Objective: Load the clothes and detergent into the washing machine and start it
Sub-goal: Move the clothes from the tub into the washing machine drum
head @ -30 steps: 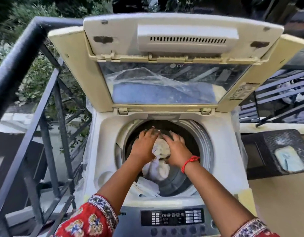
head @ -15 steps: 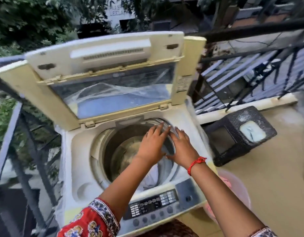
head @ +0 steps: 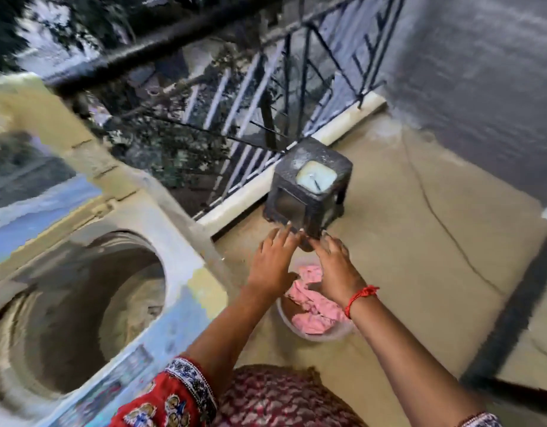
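Both hands: left hand (head: pixel 273 261), right hand (head: pixel 335 268) | over basin (head: pixel 320 335) | pink clothes (head: pixel 312 306) inside

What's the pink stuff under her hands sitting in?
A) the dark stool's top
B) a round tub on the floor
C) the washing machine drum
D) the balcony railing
B: the pink clothes lie in a round tub on the floor, right of the washing machine.

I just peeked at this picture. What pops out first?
Two bare hands, the left hand and right hand, reach with open fingers over pink clothes in a tub on the floor. Left of them the washing machine gapes open. Beyond the hands a dark stool stands by the railing.
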The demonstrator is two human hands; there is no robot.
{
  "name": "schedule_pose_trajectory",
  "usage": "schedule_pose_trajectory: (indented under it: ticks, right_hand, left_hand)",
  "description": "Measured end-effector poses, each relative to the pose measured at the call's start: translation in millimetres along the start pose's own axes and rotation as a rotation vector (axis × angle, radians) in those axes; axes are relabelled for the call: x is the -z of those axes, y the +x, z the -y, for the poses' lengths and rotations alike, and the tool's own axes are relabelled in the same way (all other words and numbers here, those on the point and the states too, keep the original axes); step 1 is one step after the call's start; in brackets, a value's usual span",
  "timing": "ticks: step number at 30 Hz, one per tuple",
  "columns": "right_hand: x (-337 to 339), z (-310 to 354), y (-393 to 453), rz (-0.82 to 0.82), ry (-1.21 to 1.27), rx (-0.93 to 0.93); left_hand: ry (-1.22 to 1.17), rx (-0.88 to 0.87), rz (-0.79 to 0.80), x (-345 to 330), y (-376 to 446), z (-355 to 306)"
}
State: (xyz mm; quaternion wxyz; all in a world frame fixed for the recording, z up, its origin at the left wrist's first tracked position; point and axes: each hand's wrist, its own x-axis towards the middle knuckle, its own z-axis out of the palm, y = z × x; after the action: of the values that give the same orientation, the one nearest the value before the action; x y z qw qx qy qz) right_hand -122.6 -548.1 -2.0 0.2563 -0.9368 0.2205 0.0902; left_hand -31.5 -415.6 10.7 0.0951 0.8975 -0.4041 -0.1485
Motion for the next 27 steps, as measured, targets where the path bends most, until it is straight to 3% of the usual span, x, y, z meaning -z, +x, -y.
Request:
schedule_pose_trajectory:
  ticks: [4,12,27]
  right_hand:
    - [-9,-73,-12,0.051,-0.002,-0.094]
    - [-77,-174,4,0.189,-0.003,-0.195]
    - [-328,-323,132,0.265,0.126,-0.341]
  left_hand:
    - [0.065,-0.024,0.179,-58,21,-43]
    - [0.112,-0.011,0.371,-182,65,-46]
    - [0.116,0.117,0.483,-446,177,35]
